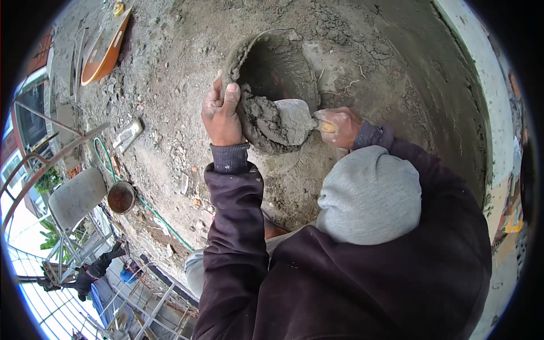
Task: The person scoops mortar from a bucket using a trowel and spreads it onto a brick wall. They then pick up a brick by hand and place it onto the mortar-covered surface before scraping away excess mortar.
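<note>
My left hand [224, 116] grips the mortar-caked rim of a bucket [231, 65], thumb over the edge and fingers around the outside. The bucket is tilted, its mouth turned toward me, with a thin wire handle arching above. My right hand [341, 128] is closed around the wooden handle of a trowel [296, 120]. The trowel's grey blade lies at the lower part of the bucket's mouth, with wet mortar [262, 116] heaped by its left side. The bucket's deeper inside is in shadow.
An orange basin-like container [103, 59] lies at upper left. A small bucket [121, 197], green hose [150, 208] and pale tub-like object [77, 197] are at left. Rubble litters the ground. Another person [96, 272] and metal frames [150, 317] appear at lower left.
</note>
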`<state>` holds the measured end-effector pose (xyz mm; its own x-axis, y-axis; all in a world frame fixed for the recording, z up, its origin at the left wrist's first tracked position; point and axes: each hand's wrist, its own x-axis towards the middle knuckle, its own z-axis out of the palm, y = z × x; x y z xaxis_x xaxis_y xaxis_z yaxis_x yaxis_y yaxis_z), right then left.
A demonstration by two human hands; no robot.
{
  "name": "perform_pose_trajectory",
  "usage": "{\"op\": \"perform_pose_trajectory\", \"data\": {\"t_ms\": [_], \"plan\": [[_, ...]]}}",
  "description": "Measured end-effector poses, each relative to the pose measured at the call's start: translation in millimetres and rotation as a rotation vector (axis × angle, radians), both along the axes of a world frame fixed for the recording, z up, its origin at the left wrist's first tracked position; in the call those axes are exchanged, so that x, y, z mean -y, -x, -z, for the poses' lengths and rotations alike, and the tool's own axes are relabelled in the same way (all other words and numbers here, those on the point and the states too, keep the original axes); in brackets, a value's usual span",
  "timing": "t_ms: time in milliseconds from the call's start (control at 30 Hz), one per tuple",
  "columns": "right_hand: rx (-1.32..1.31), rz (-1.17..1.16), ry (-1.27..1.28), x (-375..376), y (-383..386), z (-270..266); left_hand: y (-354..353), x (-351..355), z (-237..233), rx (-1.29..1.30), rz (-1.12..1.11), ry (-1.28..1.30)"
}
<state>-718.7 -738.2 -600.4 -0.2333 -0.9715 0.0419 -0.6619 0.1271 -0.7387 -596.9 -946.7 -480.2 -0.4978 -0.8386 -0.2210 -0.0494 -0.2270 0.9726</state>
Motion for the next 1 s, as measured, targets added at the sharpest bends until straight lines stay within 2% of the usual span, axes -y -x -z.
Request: {"op": "perform_pose_trajectory", "data": {"t_ms": [100,133,167,233,300,400,467,533,567,600,633,733,833,900,967,1000], "plan": [[0.143,0.110,-0.035,9,27,-55,-12,1,-2,0.016,-0.071,-0.003],[0.184,0.081,0.002,13,41,-49,-19,2,-4,0.078,-0.073,-0.006],[0.071,0.175,0.116,10,44,-40,-22,1,-6,0.087,-0.056,0.029],[0.069,0.287,0.031,2,60,-47,-27,1,-5,0.018,-0.054,0.030],[0.036,0.475,0.086,-6,69,-32,-43,9,2,0.047,-0.087,0.066],[0.115,0.596,-0.010,-14,90,-8,-58,15,3,0.078,-0.097,0.069],[0.595,0.807,-0.129,-1,108,11,-50,21,2,0.116,-0.109,0.117],[0.950,0.867,-0.113,13,154,30,-40,24,2,0.095,-0.108,0.079],[1.033,0.867,-0.139,16,177,31,-37,27,1,0.086,-0.107,0.055],[0.986,0.894,-0.155,18,179,25,-35,36,-1,0.076,-0.007,0.079],[0.937,0.920,-0.178,20,179,16,-35,43,-2,0.068,-0.006,0.067],[1.124,0.909,-0.103,1,179,-13,-42,65,7,0.061,-0.011,0.027],[1.113,0.928,-0.089,-23,160,-55,-45,79,1,0.108,-0.060,0.027],[1.021,0.917,-0.015,-51,137,-76,-51,93,9,0.109,-0.023,0.024],[0.752,0.948,0.018,-77,106,-89,-51,97,9,0.100,0.001,-0.006],[0.670,0.907,-0.059,-72,106,-87,-48,95,9,0.072,0.001,-0.005]]}}
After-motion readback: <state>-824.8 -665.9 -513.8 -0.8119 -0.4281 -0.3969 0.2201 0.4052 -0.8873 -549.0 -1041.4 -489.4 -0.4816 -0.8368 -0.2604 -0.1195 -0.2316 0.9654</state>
